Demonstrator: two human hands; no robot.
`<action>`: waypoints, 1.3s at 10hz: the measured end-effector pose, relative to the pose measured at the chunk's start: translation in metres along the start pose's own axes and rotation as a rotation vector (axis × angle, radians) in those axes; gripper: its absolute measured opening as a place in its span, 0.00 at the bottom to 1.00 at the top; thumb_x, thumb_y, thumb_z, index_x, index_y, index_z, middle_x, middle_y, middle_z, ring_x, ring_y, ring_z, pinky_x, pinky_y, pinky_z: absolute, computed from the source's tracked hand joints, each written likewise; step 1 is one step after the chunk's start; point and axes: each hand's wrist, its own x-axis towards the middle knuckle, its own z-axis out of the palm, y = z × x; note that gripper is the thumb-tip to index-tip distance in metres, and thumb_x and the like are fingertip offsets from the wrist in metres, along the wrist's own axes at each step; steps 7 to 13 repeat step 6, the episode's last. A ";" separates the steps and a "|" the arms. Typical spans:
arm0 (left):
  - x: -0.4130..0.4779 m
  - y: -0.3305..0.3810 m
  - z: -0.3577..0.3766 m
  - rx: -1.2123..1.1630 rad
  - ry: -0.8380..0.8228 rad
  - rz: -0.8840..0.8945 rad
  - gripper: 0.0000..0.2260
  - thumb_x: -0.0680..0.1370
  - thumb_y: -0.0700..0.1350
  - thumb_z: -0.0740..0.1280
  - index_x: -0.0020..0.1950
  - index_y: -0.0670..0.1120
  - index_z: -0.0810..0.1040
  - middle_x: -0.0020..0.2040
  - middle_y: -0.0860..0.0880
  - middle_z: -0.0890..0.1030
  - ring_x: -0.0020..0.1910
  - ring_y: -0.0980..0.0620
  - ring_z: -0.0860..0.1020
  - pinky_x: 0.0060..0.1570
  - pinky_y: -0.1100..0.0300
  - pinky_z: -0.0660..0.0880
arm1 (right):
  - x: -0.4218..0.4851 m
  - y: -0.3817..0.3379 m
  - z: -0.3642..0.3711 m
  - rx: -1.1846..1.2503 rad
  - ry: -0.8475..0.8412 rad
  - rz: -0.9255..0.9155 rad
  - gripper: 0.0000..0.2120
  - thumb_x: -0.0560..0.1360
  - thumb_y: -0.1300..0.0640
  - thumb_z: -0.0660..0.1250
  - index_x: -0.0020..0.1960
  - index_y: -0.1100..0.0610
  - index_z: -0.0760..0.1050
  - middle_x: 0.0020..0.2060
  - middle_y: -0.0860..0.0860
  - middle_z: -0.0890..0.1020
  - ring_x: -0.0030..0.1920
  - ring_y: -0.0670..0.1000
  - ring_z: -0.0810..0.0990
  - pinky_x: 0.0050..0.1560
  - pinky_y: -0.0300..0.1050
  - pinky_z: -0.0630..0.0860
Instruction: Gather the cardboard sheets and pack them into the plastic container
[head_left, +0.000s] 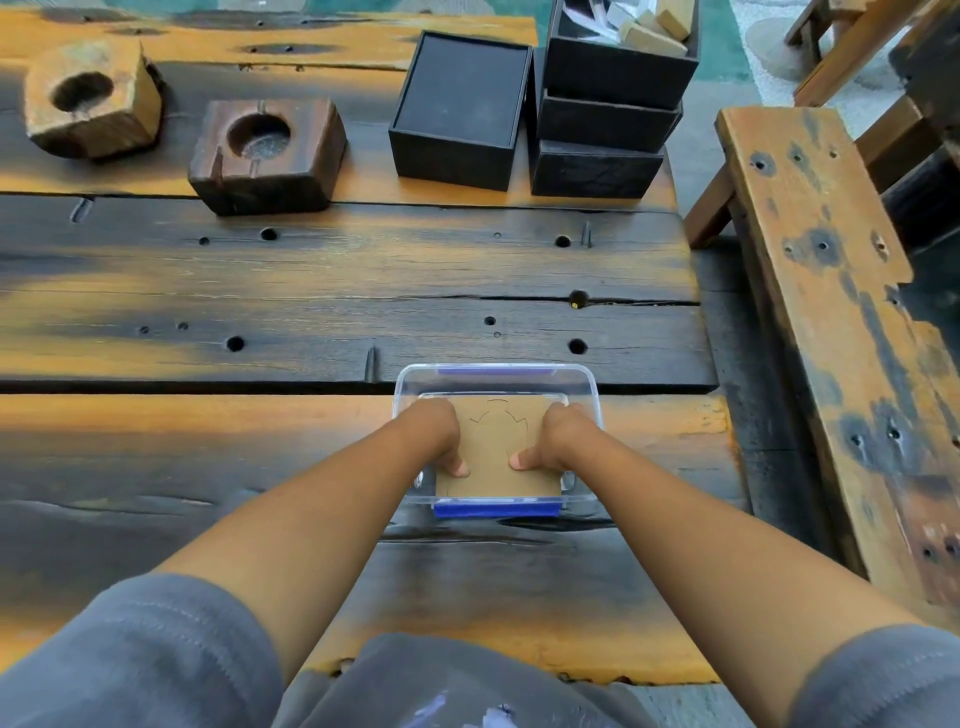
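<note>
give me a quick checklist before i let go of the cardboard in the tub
1. Cardboard sheets inside plastic container: ok.
2. Sheets lying flat on the bottom: cannot tell, near edge looks raised.
3. Left hand and right hand both pressing on the sheets: ok.
4. Container fully on the table: ok.
5. Loose sheets left on the table: none seen, ok.
6. Lid within reach: cannot tell.

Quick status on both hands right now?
Left hand: closed on the cardboard sheets, inside the plastic container.
Right hand: closed on the cardboard sheets too.
</note>
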 end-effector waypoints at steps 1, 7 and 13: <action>-0.008 0.002 0.008 0.040 0.158 0.022 0.33 0.68 0.64 0.73 0.66 0.45 0.74 0.49 0.47 0.77 0.58 0.46 0.77 0.59 0.55 0.73 | -0.013 0.000 0.015 0.099 0.130 -0.021 0.58 0.64 0.40 0.78 0.77 0.67 0.49 0.73 0.61 0.64 0.70 0.59 0.69 0.66 0.51 0.69; -0.122 -0.057 0.056 -0.389 0.836 0.263 0.05 0.75 0.38 0.61 0.46 0.42 0.76 0.45 0.41 0.82 0.43 0.41 0.79 0.36 0.58 0.70 | -0.129 0.012 -0.004 0.094 0.447 -0.293 0.14 0.75 0.63 0.62 0.59 0.57 0.78 0.56 0.55 0.82 0.56 0.56 0.79 0.51 0.44 0.75; -0.122 -0.057 0.056 -0.389 0.836 0.263 0.05 0.75 0.38 0.61 0.46 0.42 0.76 0.45 0.41 0.82 0.43 0.41 0.79 0.36 0.58 0.70 | -0.129 0.012 -0.004 0.094 0.447 -0.293 0.14 0.75 0.63 0.62 0.59 0.57 0.78 0.56 0.55 0.82 0.56 0.56 0.79 0.51 0.44 0.75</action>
